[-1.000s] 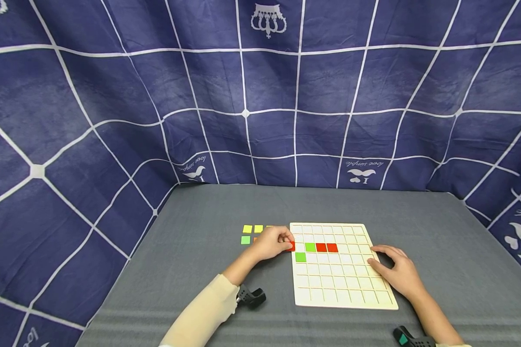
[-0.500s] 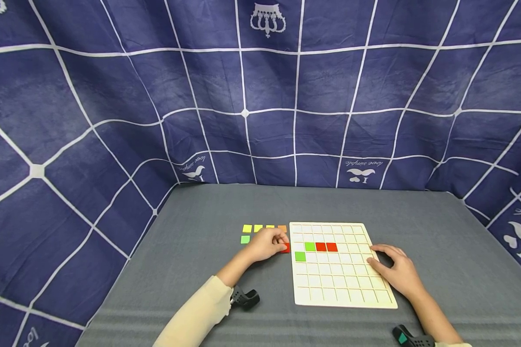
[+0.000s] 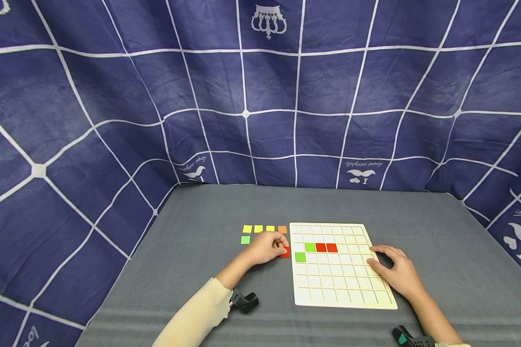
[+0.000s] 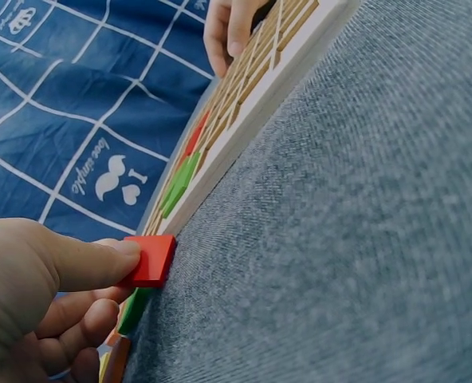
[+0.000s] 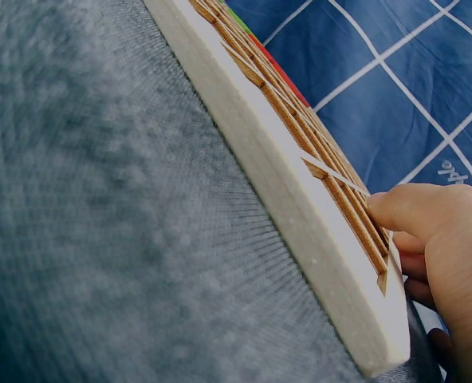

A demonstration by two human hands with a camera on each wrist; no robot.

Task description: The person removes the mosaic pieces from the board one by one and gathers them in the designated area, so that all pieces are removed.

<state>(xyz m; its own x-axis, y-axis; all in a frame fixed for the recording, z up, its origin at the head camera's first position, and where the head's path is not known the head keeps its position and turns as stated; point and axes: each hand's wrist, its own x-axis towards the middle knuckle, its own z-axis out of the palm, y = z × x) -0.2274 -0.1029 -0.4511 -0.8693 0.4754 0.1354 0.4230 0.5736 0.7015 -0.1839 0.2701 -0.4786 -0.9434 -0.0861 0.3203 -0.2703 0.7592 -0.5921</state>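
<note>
My left hand (image 3: 267, 246) pinches a red square tile (image 4: 152, 259) between thumb and fingers. It is just off the left edge of a pale grid board (image 3: 330, 279). On the board lie two green tiles, one (image 3: 300, 257) at the left edge and one (image 3: 310, 247) a row farther back. Two red tiles (image 3: 326, 247) continue that row to the right. My right hand (image 3: 397, 272) rests at the board's right edge, thumb and index finger touching it apart from each other. In the right wrist view its thumb (image 5: 403, 207) lies on the rim.
Yellow tiles (image 3: 258, 229) and an orange tile (image 3: 282, 229) form a row left of the board. A light green tile (image 3: 245, 240) lies in front of them; my left hand hides part of this area. A grey cloth (image 3: 208, 207) covers the table, with blue curtains (image 3: 269, 135) behind.
My left hand has drawn the red tile left, off the board's edge, then slightly nearer me. The orange tile has come into sight. My right hand and the board have stayed put.
</note>
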